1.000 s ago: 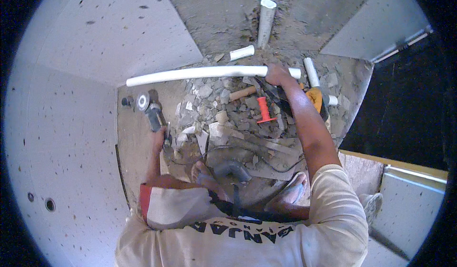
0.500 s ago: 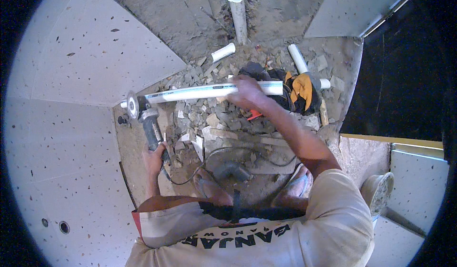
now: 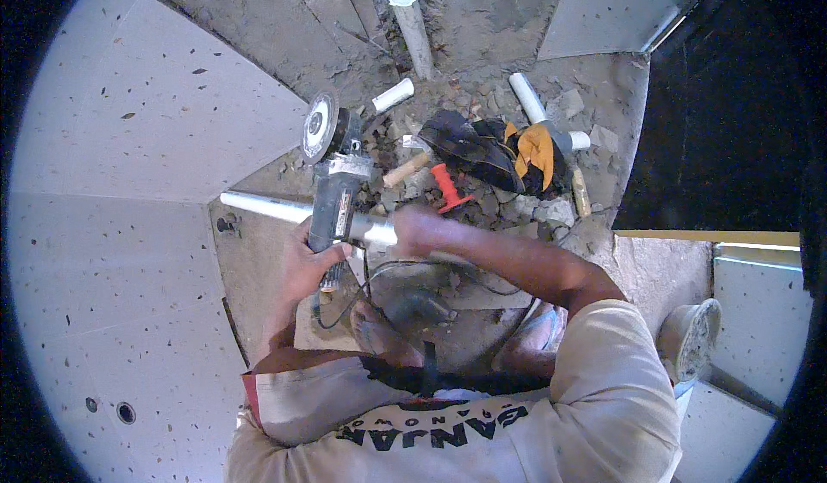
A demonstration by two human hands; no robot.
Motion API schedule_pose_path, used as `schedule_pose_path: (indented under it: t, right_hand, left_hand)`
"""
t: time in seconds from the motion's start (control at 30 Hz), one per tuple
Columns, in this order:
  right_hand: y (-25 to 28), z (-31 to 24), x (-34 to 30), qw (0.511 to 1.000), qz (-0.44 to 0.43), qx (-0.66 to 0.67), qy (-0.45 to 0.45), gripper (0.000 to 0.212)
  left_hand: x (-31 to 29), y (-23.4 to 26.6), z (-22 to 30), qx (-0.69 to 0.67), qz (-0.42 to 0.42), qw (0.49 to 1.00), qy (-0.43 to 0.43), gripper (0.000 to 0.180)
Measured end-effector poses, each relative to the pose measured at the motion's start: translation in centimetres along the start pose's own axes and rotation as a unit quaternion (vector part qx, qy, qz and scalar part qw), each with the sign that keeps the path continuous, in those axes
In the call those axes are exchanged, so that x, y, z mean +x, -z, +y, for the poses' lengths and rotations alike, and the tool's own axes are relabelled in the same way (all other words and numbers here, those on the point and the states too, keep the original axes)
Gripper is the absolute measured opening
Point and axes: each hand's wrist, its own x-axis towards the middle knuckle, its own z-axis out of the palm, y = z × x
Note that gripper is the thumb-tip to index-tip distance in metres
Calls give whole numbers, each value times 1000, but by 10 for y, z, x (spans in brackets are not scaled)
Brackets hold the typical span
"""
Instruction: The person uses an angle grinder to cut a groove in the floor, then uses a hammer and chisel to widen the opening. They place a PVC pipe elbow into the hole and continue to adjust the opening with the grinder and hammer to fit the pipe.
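Note:
My left hand (image 3: 310, 269) is closed around the body of a dark angle grinder (image 3: 333, 203), whose round cutting disc (image 3: 320, 126) points away from me. Behind the grinder, a long white plastic pipe (image 3: 267, 206) runs from the left down to my right hand (image 3: 415, 231). That hand, smeared by motion, is closed at the pipe's right end, its fingers partly hidden. From the grinder a black cord (image 3: 413, 263) loops over the ground toward the right. Just beyond my right hand lies a red handle-shaped piece (image 3: 448, 188), beside a short wooden piece (image 3: 406, 170).
Broken tile rubble surrounds a black-and-orange cloth bundle (image 3: 482, 151). Beyond it are a short white pipe piece (image 3: 394, 95), an upright pipe (image 3: 413, 35) and a pipe with a branch fitting (image 3: 528, 98). Speckled panels (image 3: 146, 147) flank the left; a bucket (image 3: 689, 341) stands at right.
The grinder has risen and shifted right and away from me, now crossing over the pipe. My right hand has drawn the pipe nearer and left, uncovering the red piece.

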Motion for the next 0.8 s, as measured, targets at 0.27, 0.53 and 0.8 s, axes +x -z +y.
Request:
schedule_pose_path:
  t: [0.27, 0.53, 0.8]
  right_hand:
    - [-25, -31, -9, 814, -28, 569, 113, 57]
    - [6, -37, 24, 512, 169, 829, 147, 19]
    - [41, 19, 18, 577, 352, 732, 83, 30]
  left_hand:
    - [7, -8, 35, 123, 4, 992, 21, 47]
    - [48, -32, 25, 251, 38, 962, -95, 54]
    - [63, -74, 7, 238, -112, 963, -54, 65]
